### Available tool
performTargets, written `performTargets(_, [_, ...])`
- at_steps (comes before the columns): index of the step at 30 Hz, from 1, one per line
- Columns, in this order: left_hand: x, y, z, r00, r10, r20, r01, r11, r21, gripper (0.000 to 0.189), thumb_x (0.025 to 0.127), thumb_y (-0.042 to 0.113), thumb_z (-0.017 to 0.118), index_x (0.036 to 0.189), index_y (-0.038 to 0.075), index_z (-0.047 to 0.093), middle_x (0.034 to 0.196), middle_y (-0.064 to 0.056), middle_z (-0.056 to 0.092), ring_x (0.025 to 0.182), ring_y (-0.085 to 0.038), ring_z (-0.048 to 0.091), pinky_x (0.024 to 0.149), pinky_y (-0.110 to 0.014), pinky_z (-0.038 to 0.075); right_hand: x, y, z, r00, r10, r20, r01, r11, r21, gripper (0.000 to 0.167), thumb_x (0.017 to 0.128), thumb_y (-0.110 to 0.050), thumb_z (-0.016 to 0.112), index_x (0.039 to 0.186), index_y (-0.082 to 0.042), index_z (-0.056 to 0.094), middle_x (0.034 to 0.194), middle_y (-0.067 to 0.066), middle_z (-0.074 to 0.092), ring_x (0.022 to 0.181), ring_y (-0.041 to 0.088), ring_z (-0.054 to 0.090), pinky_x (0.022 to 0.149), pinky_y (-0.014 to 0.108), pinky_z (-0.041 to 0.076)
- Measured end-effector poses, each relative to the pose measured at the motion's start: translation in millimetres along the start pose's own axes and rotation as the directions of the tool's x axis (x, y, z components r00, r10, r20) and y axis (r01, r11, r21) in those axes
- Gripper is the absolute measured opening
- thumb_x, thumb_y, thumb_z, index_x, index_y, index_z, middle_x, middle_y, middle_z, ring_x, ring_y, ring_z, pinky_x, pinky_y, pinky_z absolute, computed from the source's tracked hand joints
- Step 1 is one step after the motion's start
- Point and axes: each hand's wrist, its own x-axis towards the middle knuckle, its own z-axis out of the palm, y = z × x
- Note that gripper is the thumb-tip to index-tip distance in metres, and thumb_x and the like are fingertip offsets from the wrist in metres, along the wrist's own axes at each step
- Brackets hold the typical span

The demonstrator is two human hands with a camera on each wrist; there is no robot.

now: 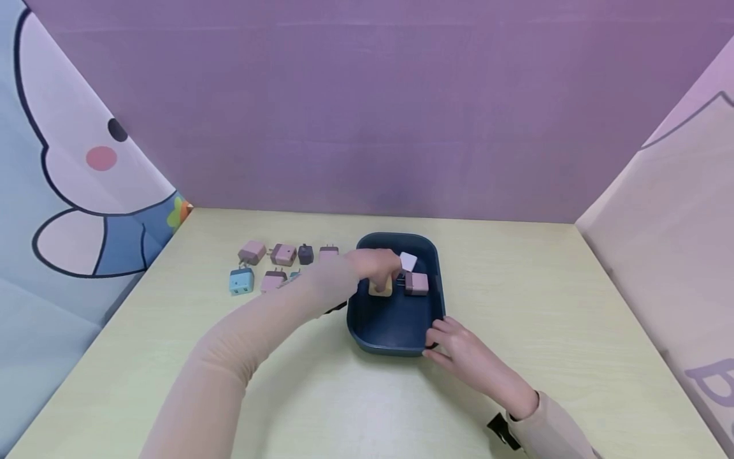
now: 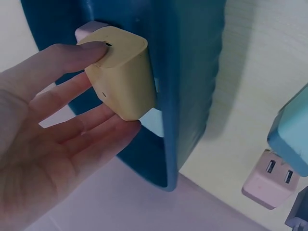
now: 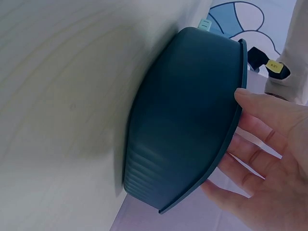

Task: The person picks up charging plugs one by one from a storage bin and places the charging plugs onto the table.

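In the head view my left hand reaches into a dark blue plastic bin. It pinches a yellow charger plug between thumb and fingers, inside the bin's walls. Whether the plug touches the bottom I cannot tell. Beside it in the bin lie a pink and dark charger plug and a white one. At the bin's near right corner, my right hand grips the rim, thumb on the outer side and fingers over the edge, as the right wrist view shows.
Left of the bin, several charger plugs lie on the pale wooden table: a light blue one, pink ones such as this pink plug, and a dark one. My left forearm partly covers others. A purple backdrop stands behind.
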Motion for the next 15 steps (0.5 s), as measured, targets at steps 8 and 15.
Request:
performTargets(8, [-10.1, 3.1, -4.4, 1.0, 0.01, -0.008, -0.01, 1.0, 0.0, 0.031, 0.076, 0.008, 0.066, 0.106, 0.011, 0.059, 0.096, 0.001, 0.054, 0.081, -0.014, 0.048, 0.07, -0.025, 0.044, 0.3, 0, 0, 1.0, -0.006, -0.004, 0.006, 1.0, 0.005, 0.011, 0.075, -0.012, 0.069, 0.073, -0.013, 0.057, 0.073, -0.007, 0.049, 0.069, 0.007, 0.04, 0.058, 0.019, 0.04])
performTargets(15, [-19.8, 5.7, -8.1, 0.999, 0.042, -0.03, -0.041, 0.999, 0.01, 0.035, 0.076, 0.008, 0.067, 0.11, 0.01, 0.058, 0.1, -0.001, 0.055, 0.084, -0.015, 0.048, 0.073, -0.025, 0.045, 0.4, 0, 0, 1.0, -0.009, -0.007, 0.009, 1.0, -0.004, 0.012, 0.075, -0.012, 0.069, 0.073, -0.013, 0.057, 0.073, -0.007, 0.049, 0.069, 0.007, 0.04, 0.058, 0.02, 0.04])
